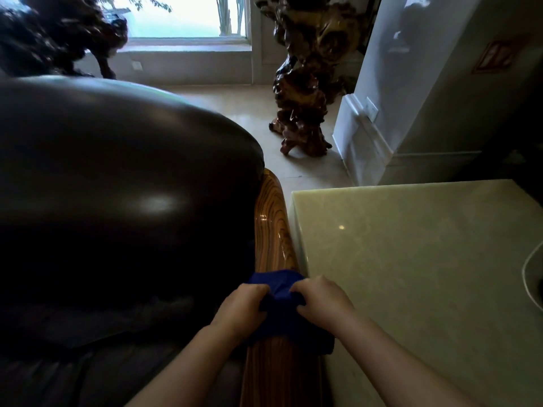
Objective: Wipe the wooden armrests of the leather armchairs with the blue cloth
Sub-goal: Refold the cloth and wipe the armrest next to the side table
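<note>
A dark leather armchair (117, 177) fills the left half of the view. Its glossy striped wooden armrest (271, 227) runs from the chair's back toward me along the right side. A bunched blue cloth (282, 312) lies across the armrest near its middle. My left hand (244, 309) grips the cloth's left part with curled fingers. My right hand (320, 304) grips its right part the same way. Both hands press the cloth down on the wood, and the cloth hides the armrest beneath it.
A pale polished stone side table (426, 274) stands right against the armrest. A white cable (529, 274) lies at its right edge. A gnarled root-wood stand (305, 83) rises on the tiled floor beyond, near a white pillar (411, 92) and a window (188, 19).
</note>
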Tool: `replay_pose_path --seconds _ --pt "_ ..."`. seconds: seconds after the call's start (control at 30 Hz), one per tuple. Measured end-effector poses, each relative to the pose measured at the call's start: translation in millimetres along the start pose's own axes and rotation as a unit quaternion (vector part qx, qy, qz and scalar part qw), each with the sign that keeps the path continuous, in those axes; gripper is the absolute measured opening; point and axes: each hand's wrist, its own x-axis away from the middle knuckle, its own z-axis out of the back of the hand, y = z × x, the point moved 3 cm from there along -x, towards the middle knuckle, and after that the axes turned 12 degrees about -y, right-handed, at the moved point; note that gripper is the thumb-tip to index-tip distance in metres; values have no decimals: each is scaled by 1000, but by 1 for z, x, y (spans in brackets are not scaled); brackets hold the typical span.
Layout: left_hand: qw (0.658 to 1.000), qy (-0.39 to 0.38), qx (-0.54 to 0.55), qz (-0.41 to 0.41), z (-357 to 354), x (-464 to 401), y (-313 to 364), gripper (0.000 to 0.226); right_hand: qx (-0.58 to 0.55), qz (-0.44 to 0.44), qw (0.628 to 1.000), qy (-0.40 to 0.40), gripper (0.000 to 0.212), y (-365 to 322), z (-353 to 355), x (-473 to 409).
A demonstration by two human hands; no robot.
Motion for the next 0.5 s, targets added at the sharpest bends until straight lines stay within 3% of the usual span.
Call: replay_pose_path --seconds 0.17,0.5 --pt "997 0 78 25 46 38 14 19 -24 -9 999 -28 34 -33 55 45" --pt "991 92 89 -48 247 180 125 23 -102 133 986 1 34 -147 267 170"
